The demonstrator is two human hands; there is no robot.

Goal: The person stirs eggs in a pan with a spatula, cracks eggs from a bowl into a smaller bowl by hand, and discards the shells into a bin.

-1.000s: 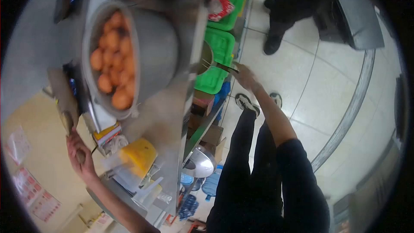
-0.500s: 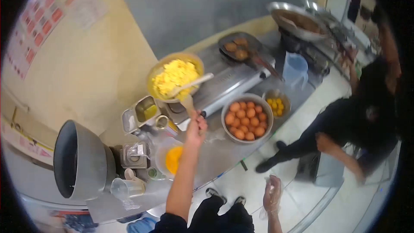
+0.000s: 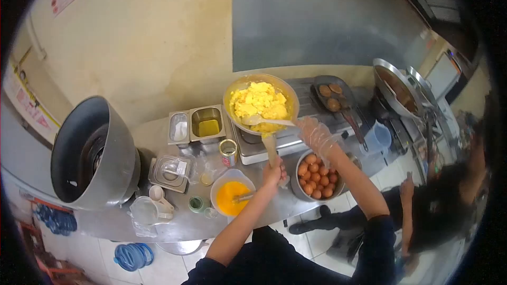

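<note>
Yellow scrambled eggs (image 3: pixel 259 100) fill a wide pan (image 3: pixel 291 94) on the stove. My left hand (image 3: pixel 274 172) is bare and closed around the pan's pale handle (image 3: pixel 270 149). A light-coloured spoon (image 3: pixel 274 122) lies across the eggs at the near side of the pan. My right hand (image 3: pixel 316 133), in a clear plastic glove, is closed on the end of its handle. Below my left hand stands a bowl of beaten egg (image 3: pixel 228 196) with a utensil in it. Under my right forearm sits a pot of brown eggs (image 3: pixel 317 179).
A dark pan with browned patties (image 3: pixel 334 96) is on the stove to the right, near a clear jug (image 3: pixel 378 138). Metal containers (image 3: pixel 207 122), an open can (image 3: pixel 228 150) and a big grey pot (image 3: pixel 90 153) stand left. A co-worker (image 3: pixel 443 206) is at right.
My right hand has come up from low beside the counter and taken hold of the spoon. My left hand stays on the pan handle. The camera view has turned.
</note>
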